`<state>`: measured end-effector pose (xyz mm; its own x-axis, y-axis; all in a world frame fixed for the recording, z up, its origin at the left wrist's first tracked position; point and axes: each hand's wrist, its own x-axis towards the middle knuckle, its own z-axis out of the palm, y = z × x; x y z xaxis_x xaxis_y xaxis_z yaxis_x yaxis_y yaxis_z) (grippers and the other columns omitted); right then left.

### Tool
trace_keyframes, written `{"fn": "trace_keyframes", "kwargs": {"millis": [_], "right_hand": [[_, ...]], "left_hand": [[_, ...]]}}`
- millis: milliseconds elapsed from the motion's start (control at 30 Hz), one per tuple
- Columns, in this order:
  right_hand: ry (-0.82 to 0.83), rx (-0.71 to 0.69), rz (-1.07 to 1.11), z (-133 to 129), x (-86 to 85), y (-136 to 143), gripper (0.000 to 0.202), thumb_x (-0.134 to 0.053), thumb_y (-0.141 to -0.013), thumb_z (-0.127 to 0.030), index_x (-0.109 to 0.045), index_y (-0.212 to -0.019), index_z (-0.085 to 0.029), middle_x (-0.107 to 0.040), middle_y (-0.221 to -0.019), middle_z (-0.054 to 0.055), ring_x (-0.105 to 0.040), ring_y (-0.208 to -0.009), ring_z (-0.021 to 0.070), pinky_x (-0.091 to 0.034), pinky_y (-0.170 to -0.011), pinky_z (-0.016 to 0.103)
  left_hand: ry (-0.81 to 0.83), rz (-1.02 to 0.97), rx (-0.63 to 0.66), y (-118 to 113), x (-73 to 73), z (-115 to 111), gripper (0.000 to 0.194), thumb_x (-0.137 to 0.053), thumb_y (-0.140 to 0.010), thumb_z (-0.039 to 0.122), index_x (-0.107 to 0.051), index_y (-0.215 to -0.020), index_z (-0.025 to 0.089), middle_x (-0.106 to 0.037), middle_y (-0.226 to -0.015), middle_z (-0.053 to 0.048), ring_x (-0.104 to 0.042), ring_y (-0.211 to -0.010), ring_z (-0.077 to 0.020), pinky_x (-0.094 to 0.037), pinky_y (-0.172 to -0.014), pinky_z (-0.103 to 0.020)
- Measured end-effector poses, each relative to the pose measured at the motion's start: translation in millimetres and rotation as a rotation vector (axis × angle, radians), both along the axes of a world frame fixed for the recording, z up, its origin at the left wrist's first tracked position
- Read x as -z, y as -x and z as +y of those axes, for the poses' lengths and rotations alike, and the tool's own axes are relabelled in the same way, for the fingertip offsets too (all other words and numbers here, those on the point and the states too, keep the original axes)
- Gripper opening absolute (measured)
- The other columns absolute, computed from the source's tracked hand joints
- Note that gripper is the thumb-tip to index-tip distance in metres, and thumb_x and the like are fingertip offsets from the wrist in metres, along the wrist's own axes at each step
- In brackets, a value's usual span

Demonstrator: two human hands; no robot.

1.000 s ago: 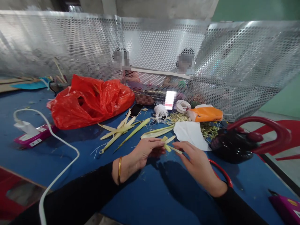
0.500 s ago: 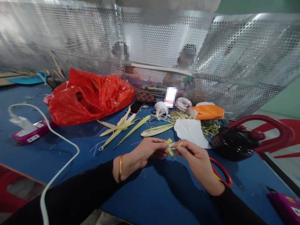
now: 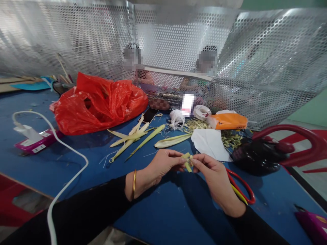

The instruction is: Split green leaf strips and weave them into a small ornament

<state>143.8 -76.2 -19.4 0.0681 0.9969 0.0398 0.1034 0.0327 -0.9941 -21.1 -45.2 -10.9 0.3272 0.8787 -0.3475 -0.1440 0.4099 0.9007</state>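
Between my two hands, a small piece of pale green-yellow leaf strip [image 3: 188, 166] is held just above the blue table. My left hand [image 3: 167, 165] pinches its left side between thumb and fingers. My right hand [image 3: 213, 175] pinches a short end at the right side, close to the left fingertips. How the strip is folded is too small to make out. Beyond my hands lie a broad leaf husk [image 3: 172, 140], several crossed leaf strips [image 3: 131, 136] and a white paper sheet [image 3: 209, 142]. Red-handled scissors or pliers [image 3: 246, 187], partly hidden, rest beside my right wrist.
A red plastic bag [image 3: 99, 109] and a power strip with white cable [image 3: 35, 142] are on the left. Ahead are a phone [image 3: 150, 115], white string [image 3: 177, 118], a tape roll [image 3: 202, 112] and an orange packet [image 3: 227, 120]. A dark pot [image 3: 258, 156] stands right, before a perforated metal screen [image 3: 168, 37].
My right fingers have moved closer to the left ones, and the strip end between them looks shorter. The view has shifted slightly.
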Motion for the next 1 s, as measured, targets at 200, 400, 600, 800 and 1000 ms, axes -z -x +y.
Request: {"fn": "trace_keyframes", "kwargs": {"millis": [200, 400, 600, 800, 1000], "right_hand": [[0.056, -0.046, -0.025, -0.2, -3.1, -2.4, 0.017, -0.071, -0.07, -0.034, -0.068, -0.072, -0.018, -0.061, -0.065, 0.0, -0.05, -0.061, 0.0133, -0.041, -0.06, 0.025], [0.026, -0.062, -0.151, -0.2, -5.8, -4.4, 0.023, -0.067, -0.073, -0.039, -0.065, -0.071, -0.017, -0.061, -0.067, 0.001, -0.049, -0.063, 0.0143, -0.039, -0.06, 0.027], [0.003, -0.052, -0.272, 0.5, -4.8, -4.0, 0.025, -0.065, -0.074, -0.041, -0.064, -0.067, -0.018, -0.057, -0.062, 0.0, -0.046, -0.058, 0.0139, -0.037, -0.056, 0.026], [-0.005, -0.044, -0.273, 0.7, -4.7, -4.2, 0.024, -0.064, -0.075, -0.041, -0.065, -0.067, -0.018, -0.056, -0.06, 0.0, -0.045, -0.055, 0.0134, -0.036, -0.051, 0.025], [0.011, -0.039, -0.256, 0.9, -3.9, -4.1, 0.024, -0.065, -0.073, -0.041, -0.064, -0.067, -0.017, -0.056, -0.06, 0.0, -0.045, -0.055, 0.0131, -0.037, -0.053, 0.026]], "left_hand": [[0.015, 0.01, -0.039, -1.3, 0.0, 0.7, 0.019, -0.081, -0.065, 0.02, -0.073, -0.08, 0.01, -0.071, -0.066, -0.006, -0.063, -0.053, -0.0109, -0.054, -0.064, -0.025], [-0.026, 0.038, -0.008, -0.4, 2.6, -0.7, 0.019, -0.08, -0.067, 0.02, -0.074, -0.081, 0.01, -0.071, -0.067, -0.006, -0.063, -0.055, -0.0108, -0.054, -0.064, -0.025], [-0.092, 0.041, 0.051, -0.3, 2.1, -3.2, 0.018, -0.08, -0.067, 0.024, -0.074, -0.079, 0.012, -0.07, -0.066, -0.004, -0.061, -0.056, -0.01, -0.054, -0.065, -0.024], [-0.091, 0.054, 0.036, -1.6, -0.1, -3.4, 0.018, -0.08, -0.066, 0.025, -0.075, -0.078, 0.012, -0.07, -0.065, -0.004, -0.06, -0.055, -0.01, -0.053, -0.065, -0.024], [-0.062, 0.044, 0.042, -1.6, -0.6, -3.2, 0.02, -0.081, -0.064, 0.025, -0.074, -0.078, 0.012, -0.07, -0.065, -0.005, -0.062, -0.056, -0.0112, -0.054, -0.066, -0.026]]}}
